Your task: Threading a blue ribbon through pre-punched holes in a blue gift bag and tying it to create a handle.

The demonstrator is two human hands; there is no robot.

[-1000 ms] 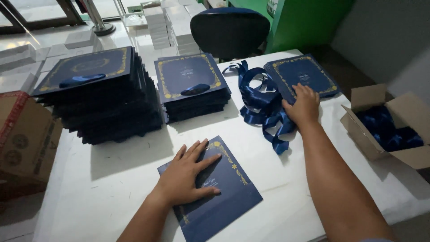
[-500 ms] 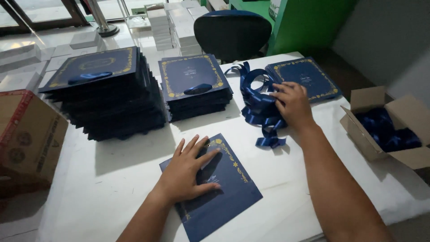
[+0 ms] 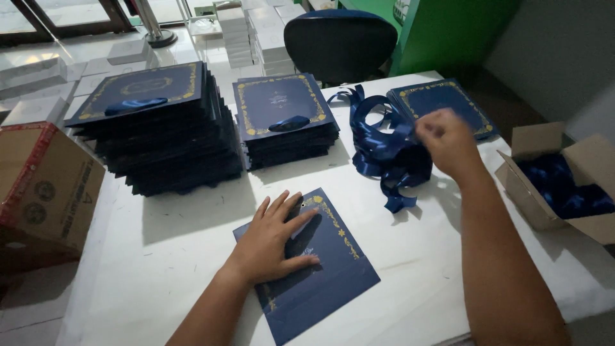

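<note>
My left hand (image 3: 274, 240) lies flat, fingers spread, on a dark blue paper bag with gold trim (image 3: 327, 269) that rests on the white table (image 3: 160, 269). My right hand (image 3: 448, 138) is raised a little above the table, fingers closed on a blue satin ribbon (image 3: 387, 150) pulled up from a tangled pile of ribbons. Just behind that hand lies another flat blue bag (image 3: 445, 102).
Two stacks of finished blue bags with ribbon handles stand at the back, a tall one (image 3: 157, 125) on the left and a lower one (image 3: 285, 118) in the middle. An open cardboard box of blue ribbon (image 3: 564, 186) sits right. A brown carton (image 3: 45, 186) is left, a dark chair (image 3: 339, 38) behind.
My right hand left the flat bag at the back right, went into the ribbon pile and has lifted up with a ribbon. My left hand stays on the bag.
</note>
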